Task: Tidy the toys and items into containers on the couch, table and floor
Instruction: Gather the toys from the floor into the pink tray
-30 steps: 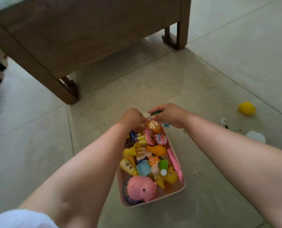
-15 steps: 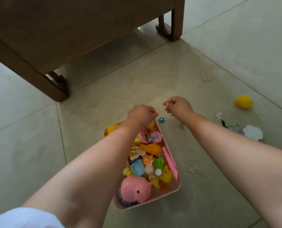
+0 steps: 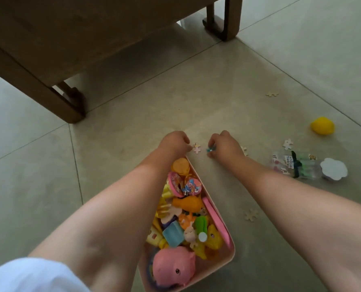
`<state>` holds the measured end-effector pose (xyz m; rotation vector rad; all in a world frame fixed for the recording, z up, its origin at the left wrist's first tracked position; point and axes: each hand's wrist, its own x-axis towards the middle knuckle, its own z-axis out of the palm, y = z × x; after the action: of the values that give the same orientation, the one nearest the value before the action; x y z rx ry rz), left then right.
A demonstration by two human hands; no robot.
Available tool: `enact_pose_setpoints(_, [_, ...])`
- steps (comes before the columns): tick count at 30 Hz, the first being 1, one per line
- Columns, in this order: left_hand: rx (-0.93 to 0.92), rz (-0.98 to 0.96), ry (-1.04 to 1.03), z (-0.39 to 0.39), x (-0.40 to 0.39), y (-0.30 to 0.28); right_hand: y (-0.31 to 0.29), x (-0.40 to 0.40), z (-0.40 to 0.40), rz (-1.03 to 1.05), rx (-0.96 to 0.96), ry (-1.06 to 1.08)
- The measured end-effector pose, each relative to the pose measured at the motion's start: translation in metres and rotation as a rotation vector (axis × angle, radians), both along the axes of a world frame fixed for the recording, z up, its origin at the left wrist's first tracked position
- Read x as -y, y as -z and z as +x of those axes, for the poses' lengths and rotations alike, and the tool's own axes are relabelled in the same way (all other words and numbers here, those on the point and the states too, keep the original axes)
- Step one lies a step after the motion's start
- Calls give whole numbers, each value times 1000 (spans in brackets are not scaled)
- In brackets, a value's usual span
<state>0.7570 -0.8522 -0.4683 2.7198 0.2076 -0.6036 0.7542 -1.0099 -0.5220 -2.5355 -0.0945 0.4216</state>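
A pink bin [image 3: 228,239] sits on the floor between my forearms, full of small plastic toys, with a pink pig [image 3: 173,265] at its near end. My left hand [image 3: 174,143] rests on the floor just beyond the bin's far corner, fingers curled, fingertips touching a pale pink puzzle piece [image 3: 196,148]. My right hand [image 3: 224,144] is a little to the right, its fingertips pinched on a small blue-green puzzle piece [image 3: 210,149] that lies on the floor.
More puzzle pieces lie on the floor [image 3: 251,214] [image 3: 288,143] [image 3: 272,94]. A yellow toy [image 3: 322,125], a clear packet [image 3: 291,164] and a white flower-shaped lid [image 3: 334,169] are at the right. A wooden table [image 3: 70,39] stands ahead, left.
Both hands have left the top of the bin and gone down to the floor beyond it. The green item seen in the right hand is no longer there.
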Motion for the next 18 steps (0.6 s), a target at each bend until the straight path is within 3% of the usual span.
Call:
enact_pose_setpoints(9, [-49, 273, 154, 23, 31, 24, -11, 29, 3, 32, 10, 147])
enact_pose_setpoints(18, [143, -25, 119, 11, 39, 12, -23, 24, -5, 259, -56, 168])
